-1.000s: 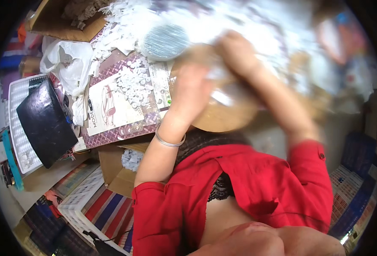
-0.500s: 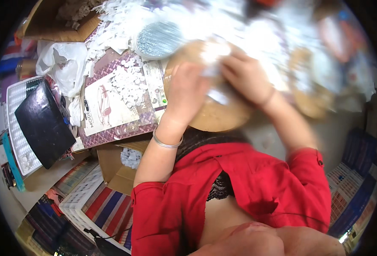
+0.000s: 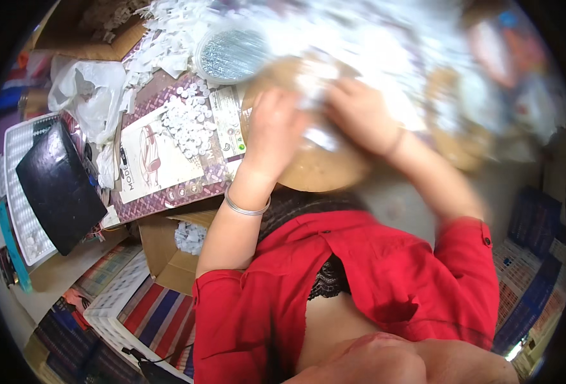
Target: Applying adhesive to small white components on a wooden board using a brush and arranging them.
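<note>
Change since a second ago: right hand (image 3: pixel 360 115) drawn in from the far side of the board (image 3: pixel 315 169) to meet the left hand (image 3: pixel 273 131) over its middle; both now bunched together on a small white piece (image 3: pixel 318 137), blurred by motion. Reads as work shifted from reaching out to close handling at the board's centre.

Hands: left hand palm down, fingers curled toward the white piece; right hand fingers bent in against it from the other side. Grip itself too smeared to tell — pinched or merely pressed, not clear.

White piece: pale, thin-looking, possibly plastic or paper; outline lost in blur. Lies on the board between the two hands.

Board: round, tan, matte, wood or cork by the look; sits on the table edge just ahead of the body.

Bangle (image 3: pixel 246 206): thin silver ring on the left wrist.

Tin (image 3: pixel 232 54): round, silvery, ribbed sheen, beyond the board to the left.

Buttons (image 3: pixel 190 125): heap of small white discs on a printed card, left of the board.

Scraps (image 3: pixel 168 38): white cut bits, ragged, spread over the far table.

Bag (image 3: pixel 88 96): crumpled white plastic, far left.

Black box (image 3: pixel 59 185): smooth, glossy, tilted on a white perforated tray (image 3: pixel 14 153).

Carton (image 3: pixel 168 256): brown cardboard, open, under the table edge.

Sleeves (image 3: pixel 385 281): red cloth, pushed up the forearms.
</note>
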A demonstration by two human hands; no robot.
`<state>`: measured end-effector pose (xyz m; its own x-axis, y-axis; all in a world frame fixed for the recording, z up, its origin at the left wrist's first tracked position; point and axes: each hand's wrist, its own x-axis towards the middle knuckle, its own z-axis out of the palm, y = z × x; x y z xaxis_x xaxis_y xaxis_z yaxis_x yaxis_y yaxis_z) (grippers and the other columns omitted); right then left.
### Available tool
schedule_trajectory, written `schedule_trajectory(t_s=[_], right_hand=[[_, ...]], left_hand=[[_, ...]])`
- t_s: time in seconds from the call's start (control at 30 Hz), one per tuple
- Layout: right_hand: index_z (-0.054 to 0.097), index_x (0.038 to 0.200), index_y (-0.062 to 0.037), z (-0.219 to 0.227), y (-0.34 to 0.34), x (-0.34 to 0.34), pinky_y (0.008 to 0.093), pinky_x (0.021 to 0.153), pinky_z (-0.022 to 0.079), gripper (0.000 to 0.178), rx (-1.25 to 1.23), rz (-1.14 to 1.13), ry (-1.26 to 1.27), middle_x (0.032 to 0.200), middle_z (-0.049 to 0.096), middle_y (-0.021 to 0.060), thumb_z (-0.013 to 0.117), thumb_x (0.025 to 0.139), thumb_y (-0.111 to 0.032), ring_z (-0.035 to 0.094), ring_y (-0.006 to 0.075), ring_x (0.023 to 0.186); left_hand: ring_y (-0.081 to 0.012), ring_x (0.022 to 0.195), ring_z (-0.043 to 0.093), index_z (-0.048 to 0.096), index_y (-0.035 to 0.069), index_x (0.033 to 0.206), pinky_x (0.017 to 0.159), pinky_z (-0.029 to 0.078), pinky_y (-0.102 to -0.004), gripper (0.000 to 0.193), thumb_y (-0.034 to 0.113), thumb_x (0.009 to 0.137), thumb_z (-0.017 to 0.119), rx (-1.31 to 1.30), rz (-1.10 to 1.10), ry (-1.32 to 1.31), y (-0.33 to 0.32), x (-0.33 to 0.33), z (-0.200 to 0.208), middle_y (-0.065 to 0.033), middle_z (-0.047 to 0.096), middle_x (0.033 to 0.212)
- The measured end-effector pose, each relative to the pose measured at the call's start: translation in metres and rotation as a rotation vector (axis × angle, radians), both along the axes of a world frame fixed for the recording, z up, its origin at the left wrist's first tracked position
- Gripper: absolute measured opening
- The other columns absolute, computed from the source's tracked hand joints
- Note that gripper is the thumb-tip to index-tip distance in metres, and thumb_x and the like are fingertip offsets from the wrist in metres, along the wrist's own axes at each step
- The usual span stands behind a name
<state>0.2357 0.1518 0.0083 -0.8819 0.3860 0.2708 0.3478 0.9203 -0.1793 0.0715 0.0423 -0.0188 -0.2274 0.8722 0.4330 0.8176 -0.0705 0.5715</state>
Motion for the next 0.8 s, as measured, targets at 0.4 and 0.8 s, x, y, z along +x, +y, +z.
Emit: schedule_trajectory(t_s=[0.4,0.8], right_hand=[[0.063,0.098,-0.0083,-0.002,0.019,-0.007,0.0415,0.071,0.054,0.01,-0.254,-0.051,0.14,0.091,0.061,0.0119,0.063,0.089,-0.013,0.064,0.0331,0.085],[0.067,0.091,-0.0069,-0.009,0.003,-0.007,0.0407,0.069,0.054,0.011,-0.196,-0.131,0.183,0.086,0.061,0.0117,0.067,0.089,-0.017,0.065,0.0332,0.08]], left_hand=[[-0.0295,0.084,0.062,0.072,0.004,0.096,0.075,0.049,-0.0394,0.022,0.011,0.076,0.076,0.017,-0.005,-0.002,-0.001,0.0,0.001,-0.0101,0.063,0.087],[-0.0293,0.083,0.062,0.073,0.005,0.095,0.075,0.049,-0.0396,0.02,0.011,0.076,0.076,0.02,-0.005,-0.007,-0.001,0.001,0.004,-0.0093,0.063,0.087]])
